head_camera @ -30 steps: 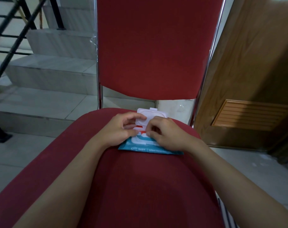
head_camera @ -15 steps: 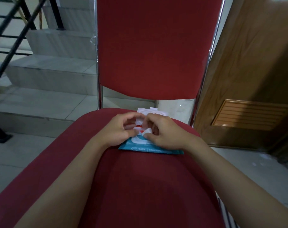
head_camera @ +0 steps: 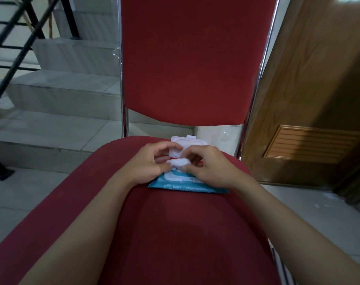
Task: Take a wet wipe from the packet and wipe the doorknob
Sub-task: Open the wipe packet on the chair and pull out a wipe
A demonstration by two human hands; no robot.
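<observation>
A blue wet wipe packet point(head_camera: 185, 187) lies on the red chair seat point(head_camera: 164, 233), its white flip lid point(head_camera: 192, 141) standing open at the far side. A white wet wipe point(head_camera: 180, 162) sticks up out of the opening. My right hand point(head_camera: 213, 167) pinches the wipe between thumb and fingers. My left hand point(head_camera: 149, 163) rests on the left part of the packet, fingers curled by the lid and the wipe. The doorknob is not in view.
The chair's red backrest point(head_camera: 195, 58) rises right behind the packet, with chrome frame tubes at both sides. A brown wooden door point(head_camera: 318, 79) with a louvred vent stands at the right. Grey steps point(head_camera: 62, 95) and a black railing are at the left.
My right hand's fingers have lifted from the packet opening, and a white wipe has come up out of it. My left hand stays on the packet.
</observation>
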